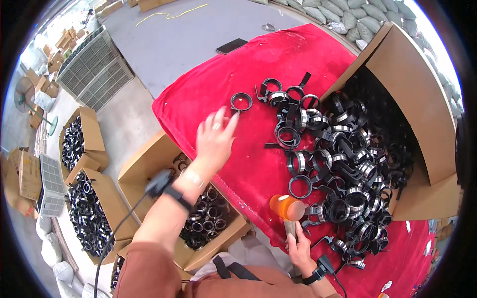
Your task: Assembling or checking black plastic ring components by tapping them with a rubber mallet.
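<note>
My left hand reaches over the red cloth with its fingers apart and holds nothing. Just beyond its fingertips lies a single black ring with a short tab; whether a finger touches the tab I cannot tell. At the lower middle, my right hand is closed round the handle of a mallet with an orange, pale-faced head. Beside the mallet's head spreads a big heap of black rings, many with shiny metal bands and tabs. One loose ring lies just above the mallet's head.
A large open cardboard box on its side spills rings onto the red-covered table. Below the left edge stands an open carton holding more rings. Further left are other filled cartons. A black phone lies at the far side.
</note>
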A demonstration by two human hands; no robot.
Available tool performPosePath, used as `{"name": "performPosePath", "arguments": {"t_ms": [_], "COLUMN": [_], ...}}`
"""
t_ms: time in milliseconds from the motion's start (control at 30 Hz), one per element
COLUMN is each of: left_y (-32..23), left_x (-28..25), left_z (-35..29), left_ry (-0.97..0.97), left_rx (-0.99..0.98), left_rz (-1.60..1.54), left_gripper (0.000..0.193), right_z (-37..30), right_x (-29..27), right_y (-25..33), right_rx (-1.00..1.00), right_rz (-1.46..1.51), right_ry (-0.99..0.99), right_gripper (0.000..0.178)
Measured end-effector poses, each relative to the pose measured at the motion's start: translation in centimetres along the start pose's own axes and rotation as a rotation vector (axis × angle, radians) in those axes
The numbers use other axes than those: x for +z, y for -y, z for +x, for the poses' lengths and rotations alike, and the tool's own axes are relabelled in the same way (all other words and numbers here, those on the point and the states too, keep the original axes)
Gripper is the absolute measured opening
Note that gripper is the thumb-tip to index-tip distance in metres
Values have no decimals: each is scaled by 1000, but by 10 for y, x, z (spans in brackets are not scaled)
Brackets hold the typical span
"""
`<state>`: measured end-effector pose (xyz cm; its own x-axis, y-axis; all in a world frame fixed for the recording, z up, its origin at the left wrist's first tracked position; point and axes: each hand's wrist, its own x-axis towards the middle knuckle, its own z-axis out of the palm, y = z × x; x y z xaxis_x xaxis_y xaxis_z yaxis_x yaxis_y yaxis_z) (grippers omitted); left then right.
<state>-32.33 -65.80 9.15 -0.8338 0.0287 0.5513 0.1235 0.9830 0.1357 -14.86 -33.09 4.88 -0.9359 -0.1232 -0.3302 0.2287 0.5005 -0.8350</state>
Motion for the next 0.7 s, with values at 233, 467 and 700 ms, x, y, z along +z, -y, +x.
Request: {"name": "performPosePath", "arguments": {"t_ms": [233, 467, 700], "left_y": [34, -15, -19], "left_x": [53, -22, 7], "left_z": [52, -144, -243], "left_ry": [527, 755, 767], "left_rx": [35, -1077, -1182], "left_rz": [-31, -1690, -2200], "left_gripper": [19, 14, 33], "right_z": [1, 4, 3], "right_x": [2, 3, 23], "right_y": [3, 4, 43], "right_rx": [-44, -36, -73], "right_rz": [-23, 56, 185], "right_ry": [-4, -13, 33], "right_gripper": [49, 48, 50]}}
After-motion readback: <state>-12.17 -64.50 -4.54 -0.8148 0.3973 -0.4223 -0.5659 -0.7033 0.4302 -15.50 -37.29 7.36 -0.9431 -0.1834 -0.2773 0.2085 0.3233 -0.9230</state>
